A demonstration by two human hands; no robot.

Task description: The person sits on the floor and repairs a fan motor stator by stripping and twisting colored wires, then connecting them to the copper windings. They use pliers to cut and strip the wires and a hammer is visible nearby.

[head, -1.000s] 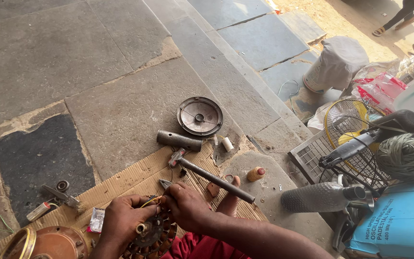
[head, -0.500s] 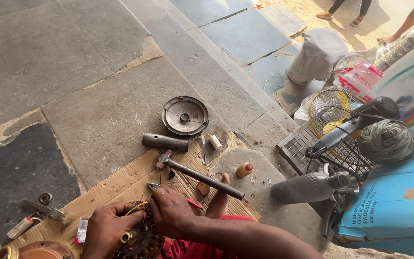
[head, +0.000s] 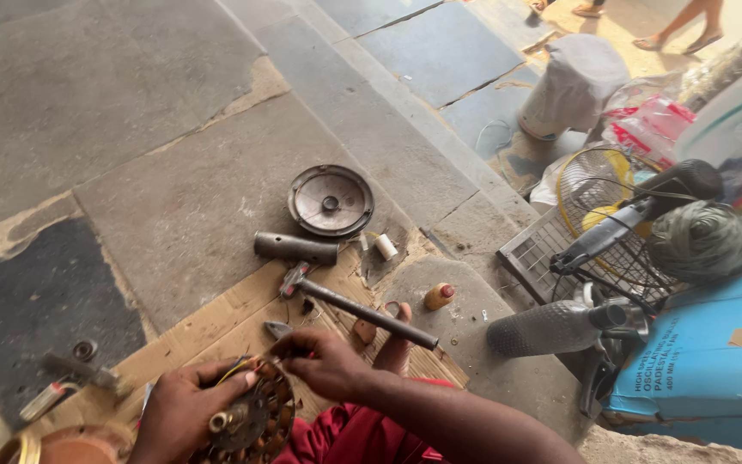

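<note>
On the cardboard [head: 216,322], low in view: left hand [head: 184,411] grips the stator [head: 246,421] from below; right hand [head: 324,365], fingers pinched narrow on its wires [head: 238,369]. Hammer [head: 349,302] lies just beyond, round cover [head: 331,200] farther.

Both arms were bare, no sleeves, no watch or rings seen on left hand [head: 184,411] or right hand [head: 324,363]. Red cloth garment [head: 337,434] covered the lap, creased w/ folds. One bare foot [head: 395,344] showed, no shoe or sandal.
</note>
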